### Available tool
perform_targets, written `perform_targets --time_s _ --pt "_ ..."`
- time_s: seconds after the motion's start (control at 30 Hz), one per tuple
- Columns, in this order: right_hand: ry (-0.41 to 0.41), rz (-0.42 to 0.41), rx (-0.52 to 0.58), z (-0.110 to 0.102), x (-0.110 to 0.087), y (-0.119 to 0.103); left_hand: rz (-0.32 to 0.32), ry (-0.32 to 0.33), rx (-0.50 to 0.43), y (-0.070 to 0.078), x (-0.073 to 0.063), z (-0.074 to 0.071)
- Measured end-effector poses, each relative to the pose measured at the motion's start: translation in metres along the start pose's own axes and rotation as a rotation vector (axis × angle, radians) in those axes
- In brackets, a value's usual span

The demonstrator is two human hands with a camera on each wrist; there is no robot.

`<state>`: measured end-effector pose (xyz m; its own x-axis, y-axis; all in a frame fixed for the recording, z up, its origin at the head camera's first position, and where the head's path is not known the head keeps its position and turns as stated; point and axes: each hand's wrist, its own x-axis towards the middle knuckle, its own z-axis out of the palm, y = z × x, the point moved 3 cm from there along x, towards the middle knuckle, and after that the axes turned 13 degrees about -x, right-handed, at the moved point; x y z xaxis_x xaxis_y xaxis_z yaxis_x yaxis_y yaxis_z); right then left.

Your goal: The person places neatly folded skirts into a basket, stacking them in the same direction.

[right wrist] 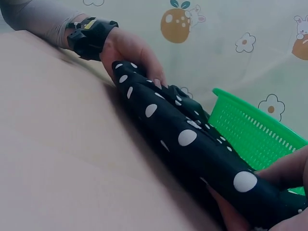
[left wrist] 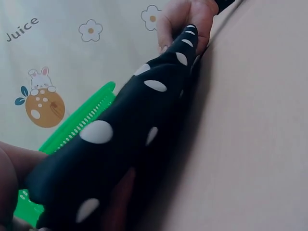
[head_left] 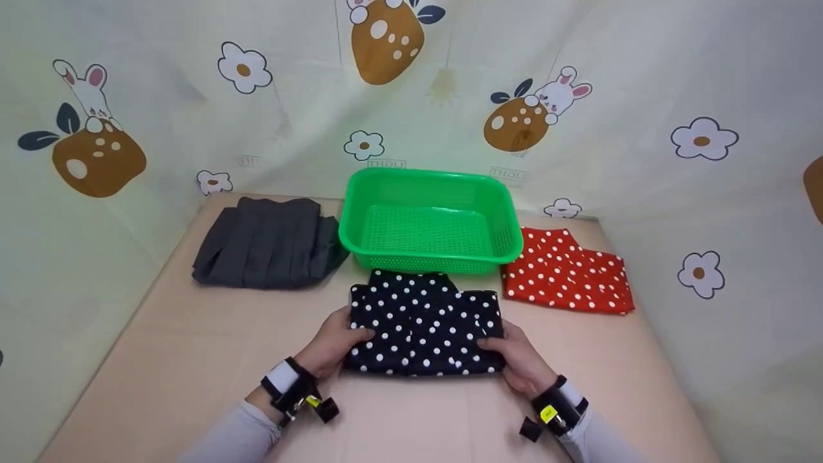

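A folded black cloth with white polka dots (head_left: 424, 328) is held between both hands, in front of the green basket. My left hand (head_left: 334, 341) grips its left edge, thumb on top and fingers underneath. At the opposite edge my right hand (head_left: 517, 357) grips it the same way, thumb over the fabric. Both wrist views show the near folded edge of the dotted cloth (right wrist: 187, 139) close over the table, with fingers tucked below it. The fingers under the cloth are mostly hidden.
Behind the cloth stands a green plastic basket (head_left: 431, 260) with perforated sides and nothing inside. A folded dark grey garment (head_left: 267, 247) lies to its left, and a folded red polka-dot cloth (head_left: 566, 273) to its right. A printed curtain (head_left: 643, 77) hangs around the table (head_left: 212, 347).
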<state>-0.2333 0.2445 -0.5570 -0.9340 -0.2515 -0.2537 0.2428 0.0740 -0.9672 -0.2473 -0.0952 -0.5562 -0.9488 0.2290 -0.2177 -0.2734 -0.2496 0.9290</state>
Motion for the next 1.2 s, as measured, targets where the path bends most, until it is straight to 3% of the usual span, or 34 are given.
perform_targets --time_s 0.2,0.47,0.6,0.73,0.83,1.0,1.2 --pt "-0.018 -0.044 0.061 0.002 -0.003 -0.005 0.009 0.059 0.001 0.002 -0.001 0.001" --pt "-0.047 -0.096 0.096 0.004 -0.009 -0.016 0.0 0.094 -0.011 0.01 -0.013 0.007" --pt "-0.008 -0.136 0.092 0.005 -0.015 -0.031 0.01 0.079 0.003 0.021 -0.018 0.013" --pt "0.026 -0.2 0.086 0.003 -0.023 -0.05 0.063 0.064 -0.003 0.039 -0.023 0.02" --pt "0.018 -0.234 0.112 0.001 -0.029 -0.062 0.085 0.014 -0.052 0.053 -0.026 0.026" --pt "-0.01 -0.246 0.156 -0.002 -0.039 -0.076 0.09 -0.09 -0.126 0.068 -0.034 0.037" --pt "0.008 -0.243 0.157 -0.002 -0.046 -0.092 0.153 -0.101 -0.153 0.091 -0.035 0.045"
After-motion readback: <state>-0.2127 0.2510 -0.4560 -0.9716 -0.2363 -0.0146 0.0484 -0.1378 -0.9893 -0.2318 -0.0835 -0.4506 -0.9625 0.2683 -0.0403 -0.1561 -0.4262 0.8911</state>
